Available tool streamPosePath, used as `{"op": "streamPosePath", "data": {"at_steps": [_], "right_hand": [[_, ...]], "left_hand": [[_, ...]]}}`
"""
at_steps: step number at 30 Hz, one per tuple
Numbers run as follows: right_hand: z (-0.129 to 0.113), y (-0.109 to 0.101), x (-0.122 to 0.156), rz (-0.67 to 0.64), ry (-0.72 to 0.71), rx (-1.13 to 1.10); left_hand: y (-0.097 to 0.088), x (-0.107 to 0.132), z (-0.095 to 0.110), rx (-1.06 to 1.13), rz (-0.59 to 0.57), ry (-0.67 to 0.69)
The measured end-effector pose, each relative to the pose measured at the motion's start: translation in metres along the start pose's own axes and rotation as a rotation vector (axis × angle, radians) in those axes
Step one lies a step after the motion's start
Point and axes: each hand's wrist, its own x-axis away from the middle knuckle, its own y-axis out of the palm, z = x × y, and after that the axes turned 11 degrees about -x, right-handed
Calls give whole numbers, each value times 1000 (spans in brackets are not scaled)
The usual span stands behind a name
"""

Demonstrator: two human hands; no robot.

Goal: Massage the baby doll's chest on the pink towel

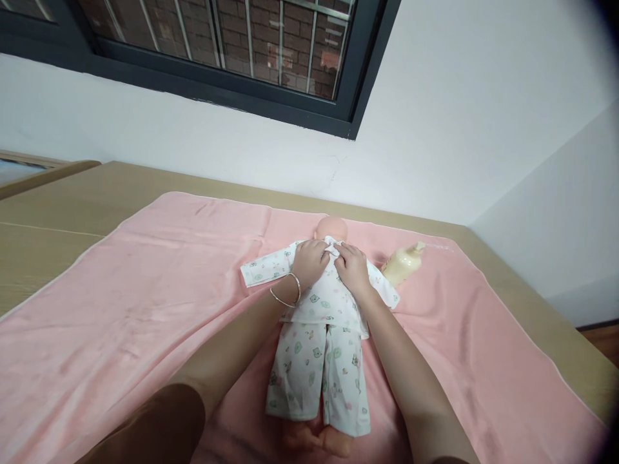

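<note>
A baby doll (331,227) lies on a pink blanket (207,258), its head toward the wall and its bare feet toward me. It wears a white patterned pajama top (324,299) and matching pants (300,367). At the neck of the top, my left hand (311,261) is closed on the collar (332,246) from the left side. My right hand (352,265) pinches the same collar from the right, close to the left one. Both sleeves of the top spread outward. What exactly lies between the fingertips is too small to make out.
Right of the doll, a pale yellow pump bottle (402,263) lies tilted on the blanket beside the sleeve. The blanket covers a wooden surface (72,193) that meets a white wall (420,129). Above is a dark-framed window (271,96) with bars.
</note>
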Motion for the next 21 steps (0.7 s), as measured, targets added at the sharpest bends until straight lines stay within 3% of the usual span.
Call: {"op": "streamPosePath", "data": {"at_steps": [6,9,14,21], "right_hand": [[-10,-1,7,128,71,-7],[-8,-2,5,63,84,11],[3,-1,-2,-75,60,49],[1,0,1,13,18,-29]], "left_hand": [[6,3,0,-20,52,-51],[8,3,-1,-38,36,-74],[8,1,-5,-45,-13,27],[10,5,-3,4,104,-3]]}}
